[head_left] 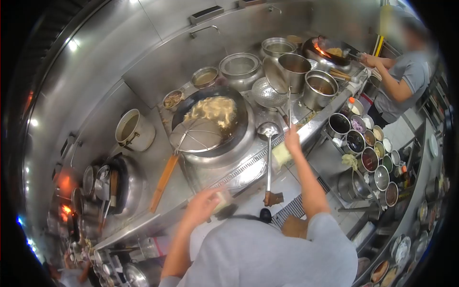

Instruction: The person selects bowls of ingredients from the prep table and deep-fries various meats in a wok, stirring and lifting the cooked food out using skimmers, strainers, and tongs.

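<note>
Stainless steel worktop (143, 167) is running along the wall. Black round metal wok (241, 126) is sitting in a steel surround, middle of view. Round wire-mesh strainer with orange-brown wooden handle (198, 134) is lying across the wok's near side, handle reaching over the worktop toward its front edge. Round perforated steel skimmer (267, 92) is resting right of the wok, beside tall cylindrical steel pots (315, 103). Long-handled steel ladle (269, 160) is sitting nearer the front, bowl on the worktop, handle sticking out past the edge. Pale yellow food (210, 109) is spreading over the wok's far half, behind the strainer. Right hand (292, 138) is gripping a long thin metal shaft (289, 107), above the worktop edge; can't tell which head it's carrying. Left hand (204, 206) is hanging just off the front edge, fingers curling by a small pale blurred item (222, 201); can't tell if it's grasping it.
</note>
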A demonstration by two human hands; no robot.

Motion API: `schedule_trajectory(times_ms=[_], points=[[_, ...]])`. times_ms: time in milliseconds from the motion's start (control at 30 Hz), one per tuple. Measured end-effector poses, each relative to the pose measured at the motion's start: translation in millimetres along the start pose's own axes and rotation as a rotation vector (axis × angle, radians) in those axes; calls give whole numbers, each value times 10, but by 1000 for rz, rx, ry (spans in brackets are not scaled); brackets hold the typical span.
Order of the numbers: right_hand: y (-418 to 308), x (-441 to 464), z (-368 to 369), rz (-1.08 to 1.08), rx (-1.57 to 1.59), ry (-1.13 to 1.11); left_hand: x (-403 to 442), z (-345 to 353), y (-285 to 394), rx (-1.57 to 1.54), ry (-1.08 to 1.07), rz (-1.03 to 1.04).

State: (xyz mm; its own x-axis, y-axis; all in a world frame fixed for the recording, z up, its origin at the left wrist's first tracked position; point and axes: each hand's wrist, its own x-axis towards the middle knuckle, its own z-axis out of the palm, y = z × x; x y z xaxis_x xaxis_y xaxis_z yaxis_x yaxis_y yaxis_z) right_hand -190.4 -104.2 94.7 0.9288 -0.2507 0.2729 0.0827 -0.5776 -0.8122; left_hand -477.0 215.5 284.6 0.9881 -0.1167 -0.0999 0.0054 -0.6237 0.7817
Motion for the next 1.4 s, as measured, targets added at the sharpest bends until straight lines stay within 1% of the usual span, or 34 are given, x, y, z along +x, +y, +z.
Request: schedule_trajectory(times_ms=[33,67,133,167,200,267,300,367,400,467,500,533,567,600,633,667,700,733,767,800,833,867,933,967,1000,1033,1067,1133,1200,1233,1267,1333,1367,1400], points=[[-91,144,-236,99,-145,-159,-51,-37,-82,-43,112,-7],[71,259,-212,-44,-329,-144,-95,-119,-109,-44,122,-15],[297,348,-100,-131,-535,-233,-246,-334,-177,66,374,-127],[313,334,-57,-137,-531,-246,-289,-461,-244,142,459,-177],[329,285,-30,-89,-595,-297,-339,-599,-322,220,541,-225],[289,145,-64,-41,-661,-348,-464,-854,-501,481,685,-154],[249,36,-138,-61,-685,-365,-558,-986,-703,478,687,-158],[248,-59,-220,-89,-717,-383,-789,-1192,-1327,630,816,-241],[301,-54,-289,-124,-704,-363,-893,-1262,-1582,622,821,-245],[311,-46,-377,-170,-691,-340,-1113,-1416,-2185,571,781,-412],[260,-33,-403,-141,-623,-275,-1268,-1508,-2846,560,727,-566],[176,-28,-402,-112,-555,-212,-1320,-1495,-2827,552,738,-569],[30,-26,-404,-129,-558,-211,-1350,-1430,-2746,128,715,-688],[-107,-29,-416,-83,-354,-215,-1394,-1398,-2707,-302,669,-784],[-291,-60,-453,-33,-152,-221,-1403,-1377,-2857,-489,598,-771],[-502,-100,-504,19,51,-226,-1395,-1328,-2957,-500,603,-774],[-864,-192,-572,173,329,-351,-1353,-1247,-3008,-659,530,-660],[-1037,-228,-456,166,324,-350,-1294,-1191,-3008,-811,450,-537],[-1190,-235,-342,224,387,-402,-1226,-1163,-2919,-819,450,-529],[-1325,-227,-228,279,449,-454,-1159,-1147,-2780,-907,447,-469],[-1375,-204,-16,230,371,-440,-1115,-1163,-2712,-995,444,-406],[-1358,-155,282,179,294,-427,-1060,-1181,-2792,-1005,448,-396],[-1241,-34,948,-44,-238,-300,-963,-1206,-3017,-1015,566,-239],[-1455,-93,1050,89,-167,-365,-951,-1241,-2982,-1023,573,-234],[-1621,-166,1078,80,-171,-366,-924,-1260,-2942,-953,640,-231],[-1736,-220,1107,127,-49,-405,-898,-1297,-2871,-882,704,-229],[-1911,-310,1067,178,73,-441,-893,-1363,-2775,-888,703,-227],[-2026,-425,965,156,50,-426,-940,-1514,-2589,-871,790,-155],[-1947,-420,958,244,107,-374,-998,-1673,-2406,-860,801,-135],[-2056,-502,864,309,144,-390,-1017,-1756,-2316,-840,824,-108],[-2125,-595,832,308,138,-386,-1032,-1822,-2233,-846,821,-108],[-2235,-770,830,484,329,-459,-1050,-1938,-2075,-773,824,-72],[-2274,-841,858,477,324,-459,-1054,-2000,-1986,-781,828,-69],[-2313,-910,891,659,523,-552,-1061,-2056,-1900,-745,825,-59]])
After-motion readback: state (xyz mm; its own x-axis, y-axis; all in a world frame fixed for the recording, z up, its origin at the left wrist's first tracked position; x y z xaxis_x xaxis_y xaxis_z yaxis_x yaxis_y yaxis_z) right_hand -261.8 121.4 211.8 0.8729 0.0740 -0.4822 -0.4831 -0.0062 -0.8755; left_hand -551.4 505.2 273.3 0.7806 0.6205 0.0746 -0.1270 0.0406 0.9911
